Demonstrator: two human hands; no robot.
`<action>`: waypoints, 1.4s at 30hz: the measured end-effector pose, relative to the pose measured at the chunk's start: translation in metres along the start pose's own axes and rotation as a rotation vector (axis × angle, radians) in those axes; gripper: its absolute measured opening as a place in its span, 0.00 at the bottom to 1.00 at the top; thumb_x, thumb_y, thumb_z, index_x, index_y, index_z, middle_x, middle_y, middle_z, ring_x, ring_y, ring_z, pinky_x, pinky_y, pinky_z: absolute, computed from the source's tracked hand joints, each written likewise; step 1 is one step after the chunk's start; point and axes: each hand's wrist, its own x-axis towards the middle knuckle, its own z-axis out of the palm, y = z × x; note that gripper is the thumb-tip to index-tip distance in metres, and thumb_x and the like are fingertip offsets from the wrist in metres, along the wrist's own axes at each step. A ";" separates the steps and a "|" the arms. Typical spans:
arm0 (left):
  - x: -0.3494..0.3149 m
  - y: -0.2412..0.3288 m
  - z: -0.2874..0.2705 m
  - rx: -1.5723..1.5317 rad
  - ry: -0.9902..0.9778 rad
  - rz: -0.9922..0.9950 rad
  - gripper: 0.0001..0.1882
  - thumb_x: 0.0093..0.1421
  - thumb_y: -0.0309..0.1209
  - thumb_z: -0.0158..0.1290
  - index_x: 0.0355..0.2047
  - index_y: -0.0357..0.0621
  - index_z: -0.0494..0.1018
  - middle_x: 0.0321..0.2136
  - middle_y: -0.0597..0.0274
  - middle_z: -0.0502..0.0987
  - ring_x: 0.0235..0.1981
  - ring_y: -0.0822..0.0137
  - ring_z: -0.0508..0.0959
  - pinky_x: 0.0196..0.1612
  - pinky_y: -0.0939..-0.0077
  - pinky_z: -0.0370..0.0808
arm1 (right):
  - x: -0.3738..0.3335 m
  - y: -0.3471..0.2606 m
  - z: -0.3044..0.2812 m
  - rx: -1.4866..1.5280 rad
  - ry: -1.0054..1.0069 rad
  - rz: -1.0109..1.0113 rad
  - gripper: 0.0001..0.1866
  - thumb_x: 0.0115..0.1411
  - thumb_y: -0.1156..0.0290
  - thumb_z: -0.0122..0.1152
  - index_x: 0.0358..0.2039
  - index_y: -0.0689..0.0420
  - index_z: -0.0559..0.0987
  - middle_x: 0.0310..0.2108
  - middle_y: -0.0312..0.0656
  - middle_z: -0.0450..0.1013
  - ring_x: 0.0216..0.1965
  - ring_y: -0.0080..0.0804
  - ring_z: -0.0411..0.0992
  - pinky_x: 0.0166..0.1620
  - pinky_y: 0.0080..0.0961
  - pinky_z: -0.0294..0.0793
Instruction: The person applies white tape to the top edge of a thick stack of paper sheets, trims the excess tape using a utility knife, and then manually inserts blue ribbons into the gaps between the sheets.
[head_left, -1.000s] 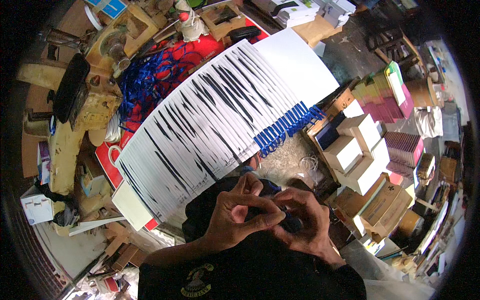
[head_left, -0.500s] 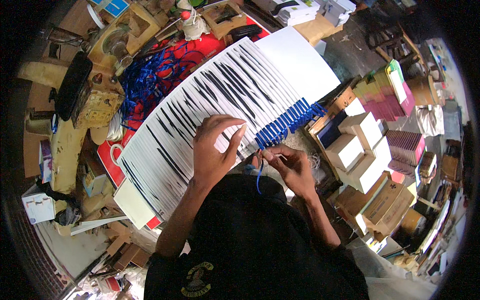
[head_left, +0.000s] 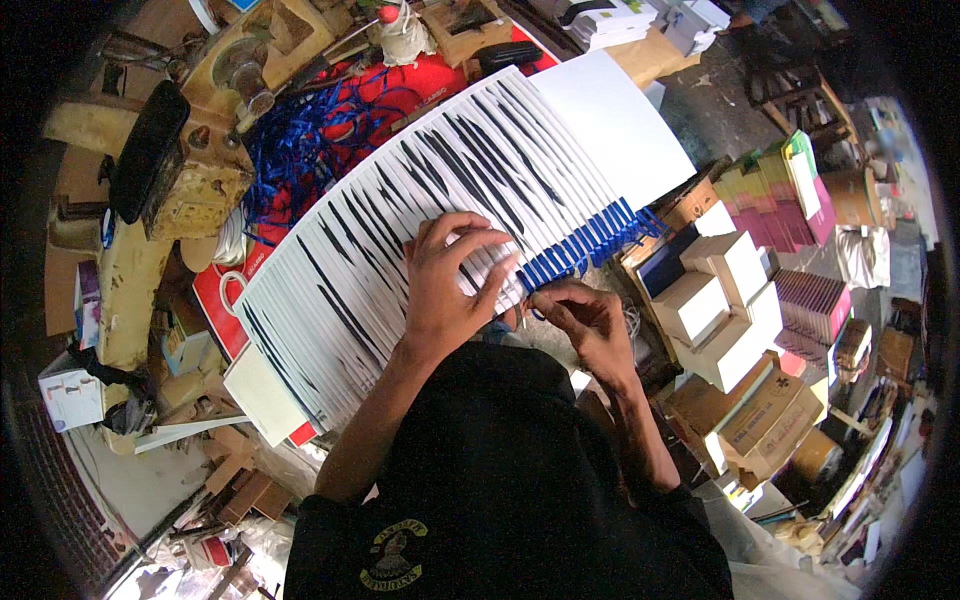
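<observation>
A long fanned row of white booklets with black-streaked faces lies slantwise before me. Narrow blue ribbons stick out, one after another, along the right end of its near edge. My left hand rests over the booklets with its fingers curved and apart, holding nothing; thumb and forefinger are near the last ribbon on the left. Just right of it, at the row's near edge, my right hand is closed in a pinch on a short piece of blue ribbon, mostly hidden by the fingers.
A blue ribbon tangle lies on a red sheet behind the row. At left stands a worn metal machine. White box stacks, maroon booklets and a cardboard box crowd the right side.
My left hand has moved right, closer to the ribbons. The ribbon end that hung below my right hand no longer shows. The view has shifted slightly.
</observation>
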 end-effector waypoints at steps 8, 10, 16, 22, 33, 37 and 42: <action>0.006 0.008 -0.002 0.086 0.032 -0.020 0.24 0.40 0.40 0.75 0.37 0.52 0.79 0.41 0.63 0.74 0.47 0.56 0.74 0.52 0.58 0.69 | 0.000 -0.001 0.006 -0.086 0.078 0.095 0.08 0.63 0.75 0.64 0.39 0.65 0.85 0.38 0.43 0.81 0.41 0.28 0.77 0.47 0.24 0.74; 0.014 0.007 -0.004 0.072 0.023 -0.021 0.17 0.44 0.37 0.73 0.33 0.50 0.81 0.37 0.62 0.78 0.42 0.58 0.78 0.47 0.61 0.72 | -0.004 0.001 0.002 -0.128 0.096 0.080 0.09 0.63 0.74 0.65 0.41 0.64 0.85 0.39 0.44 0.82 0.42 0.28 0.77 0.49 0.25 0.74; 0.103 -0.077 -0.067 0.001 0.281 -0.276 0.08 0.55 0.32 0.66 0.29 0.42 0.80 0.29 0.55 0.84 0.30 0.64 0.84 0.35 0.71 0.79 | -0.025 0.014 -0.025 -0.287 0.223 0.146 0.16 0.60 0.66 0.71 0.45 0.62 0.83 0.41 0.42 0.81 0.38 0.28 0.77 0.39 0.27 0.78; 0.173 -0.233 -0.086 0.405 -0.046 -0.232 0.20 0.49 0.43 0.70 0.31 0.41 0.77 0.33 0.48 0.83 0.35 0.49 0.83 0.37 0.55 0.78 | -0.030 -0.025 -0.020 -0.317 0.404 0.197 0.22 0.58 0.60 0.70 0.45 0.66 0.83 0.42 0.49 0.81 0.44 0.32 0.76 0.49 0.31 0.73; 0.139 -0.151 -0.103 0.027 0.050 0.014 0.11 0.55 0.34 0.68 0.32 0.39 0.83 0.30 0.52 0.84 0.29 0.64 0.84 0.33 0.66 0.78 | -0.041 -0.077 0.014 -0.534 0.241 -0.065 0.18 0.59 0.64 0.68 0.43 0.67 0.83 0.35 0.50 0.81 0.39 0.33 0.77 0.47 0.31 0.74; 0.060 -0.009 -0.130 -0.199 0.061 -0.091 0.11 0.56 0.34 0.68 0.34 0.39 0.84 0.30 0.58 0.85 0.29 0.75 0.83 0.30 0.77 0.78 | -0.021 -0.084 0.034 -0.296 0.288 -0.050 0.08 0.58 0.73 0.68 0.37 0.62 0.85 0.35 0.41 0.81 0.35 0.27 0.76 0.44 0.26 0.73; 0.000 0.040 -0.109 -0.466 0.076 -0.078 0.06 0.56 0.24 0.67 0.35 0.39 0.84 0.29 0.59 0.85 0.26 0.76 0.83 0.27 0.82 0.80 | 0.013 -0.117 0.080 -0.041 0.016 -0.320 0.11 0.60 0.75 0.68 0.43 0.65 0.83 0.43 0.46 0.80 0.41 0.27 0.77 0.43 0.21 0.75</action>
